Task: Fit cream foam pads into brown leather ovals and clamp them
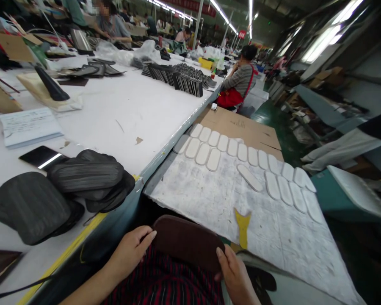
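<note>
Looks out from a single camera on the person's head, forward and down, with the striped cloth over the lap filling the bottom middle. Takes in the left hand and right hand from close above. Sits just short of the near right corner of the white worktop, facing roughly along its right edge. Covers the grey board, right of that edge, at middling range, from near left corner to right edge. Reaches far off to the ceiling light, near the top.
</note>
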Demonstrator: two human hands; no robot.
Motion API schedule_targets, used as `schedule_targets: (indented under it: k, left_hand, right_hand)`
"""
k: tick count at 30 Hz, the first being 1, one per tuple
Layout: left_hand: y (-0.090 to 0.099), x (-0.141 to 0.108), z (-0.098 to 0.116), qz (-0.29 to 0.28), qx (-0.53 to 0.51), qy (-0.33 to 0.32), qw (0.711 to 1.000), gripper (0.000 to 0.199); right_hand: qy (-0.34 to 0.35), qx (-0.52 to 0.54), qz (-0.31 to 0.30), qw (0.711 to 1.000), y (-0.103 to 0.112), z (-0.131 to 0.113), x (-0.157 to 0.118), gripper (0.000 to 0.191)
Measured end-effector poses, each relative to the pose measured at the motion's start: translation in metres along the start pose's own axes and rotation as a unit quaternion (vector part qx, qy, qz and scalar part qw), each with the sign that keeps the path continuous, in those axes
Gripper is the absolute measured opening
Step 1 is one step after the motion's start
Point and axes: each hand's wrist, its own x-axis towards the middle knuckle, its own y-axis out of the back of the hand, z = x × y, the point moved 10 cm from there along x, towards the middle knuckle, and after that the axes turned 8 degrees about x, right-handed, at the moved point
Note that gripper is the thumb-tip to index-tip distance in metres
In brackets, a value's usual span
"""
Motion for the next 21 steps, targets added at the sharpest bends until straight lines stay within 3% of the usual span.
schedule_targets:
  k: [4,12,21]
  left_hand:
    - [0.007,0.007,0.004,0.031,0.068,-0.027,0.997,0.033]
    - [-0.002,0.014,-0.012,-0.011,0.029,0.010,0.999,0.034]
    - [-0.003,0.017,-0.017,-0.012,0.007,0.035,0.999,0.035]
  right_hand:
    - [-0.026,-0.011,0.001,1.000,-0.002,0.010,0.005,0.040]
    - [-0.052,0.044,0.039,0.997,-0.001,0.012,0.008,0.039]
    - [-0.080,0.060,-0.005,0.995,-0.005,0.019,0.013,0.041]
